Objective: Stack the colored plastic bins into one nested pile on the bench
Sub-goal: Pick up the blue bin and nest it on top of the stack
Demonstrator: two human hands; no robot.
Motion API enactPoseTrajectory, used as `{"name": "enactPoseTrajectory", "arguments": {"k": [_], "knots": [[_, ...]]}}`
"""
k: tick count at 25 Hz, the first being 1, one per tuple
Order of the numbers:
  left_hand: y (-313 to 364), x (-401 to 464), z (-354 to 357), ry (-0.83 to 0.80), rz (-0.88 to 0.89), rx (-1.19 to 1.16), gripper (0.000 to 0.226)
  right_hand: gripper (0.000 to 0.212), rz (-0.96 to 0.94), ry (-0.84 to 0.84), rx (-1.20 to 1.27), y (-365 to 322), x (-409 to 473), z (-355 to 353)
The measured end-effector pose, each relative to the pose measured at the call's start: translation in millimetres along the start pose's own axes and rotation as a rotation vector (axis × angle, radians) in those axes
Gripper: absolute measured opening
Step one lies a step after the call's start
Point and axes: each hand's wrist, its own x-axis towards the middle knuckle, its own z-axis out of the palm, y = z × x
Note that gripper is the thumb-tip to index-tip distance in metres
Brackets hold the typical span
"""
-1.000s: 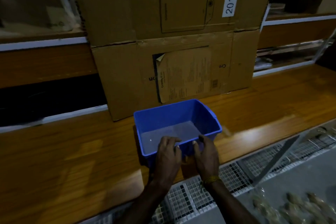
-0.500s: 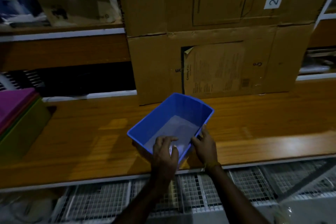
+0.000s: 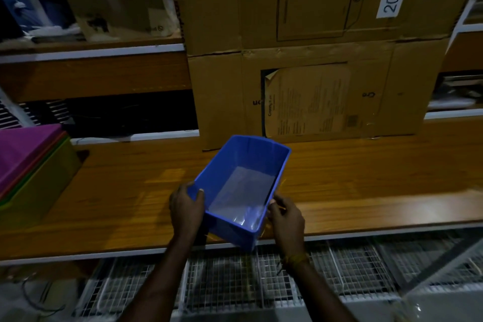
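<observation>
An empty blue plastic bin [image 3: 243,185] sits skewed at the front edge of the wooden bench [image 3: 352,185], its near corner hanging over the edge. My left hand [image 3: 186,206] grips the bin's left rim, thumb inside. The right rim near the front corner is held by my right hand [image 3: 286,217]. At the far left of the bench stands a nested pile of bins [image 3: 31,172]: magenta on top, a red rim below it, green outermost, partly cut off by the frame.
Two large stacked cardboard boxes [image 3: 313,60] stand on the bench right behind the blue bin. Shelves with more boxes run along the back left. A white wire grid shelf [image 3: 235,277] lies below the bench's front edge.
The blue bin has turned clockwise and slid toward the front edge. Both hands shifted from its near wall to its two side rims. The view panned left, showing the pile.
</observation>
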Motion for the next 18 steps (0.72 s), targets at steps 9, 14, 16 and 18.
{"name": "enactPoseTrajectory", "arguments": {"k": [9,14,16,18], "knots": [[22.5,-17.4,-28.3,0.190,0.113,-0.486,0.022,0.031,-0.123,0.093,0.225,-53.7,-7.8,-5.1],[46.1,-14.9,-42.3,0.214,0.273,-0.761,0.027,0.037,-0.226,0.018,0.315,-86.2,7.3,-0.5],[48.0,-10.0,-47.0,0.196,0.290,-0.832,0.032,0.040,-0.266,-0.005,0.287,-93.3,10.9,5.8],[46.4,-4.9,-51.8,0.194,0.317,-0.884,0.033,0.039,-0.269,-0.023,0.302,-96.5,12.8,13.7]]}}
